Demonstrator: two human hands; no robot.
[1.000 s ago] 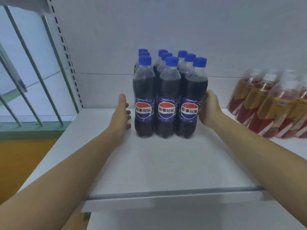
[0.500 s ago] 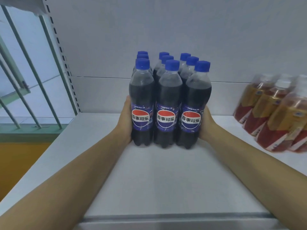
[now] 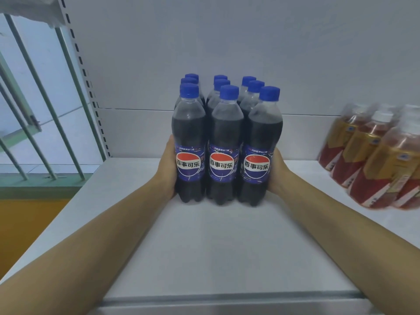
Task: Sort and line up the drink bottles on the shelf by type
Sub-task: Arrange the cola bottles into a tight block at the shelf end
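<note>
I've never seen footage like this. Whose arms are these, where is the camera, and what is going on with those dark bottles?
No machine here: a person wears a wide-angle camera on the head, so you look down along their own bare arms. The left hand and right hand press against the two sides of a block of cola bottles with blue caps, nine caps showing, in three rows. The block stands on a white shelf. Further right stand tea bottles with red and gold labels, grouped apart. A barred window is at left.
</note>
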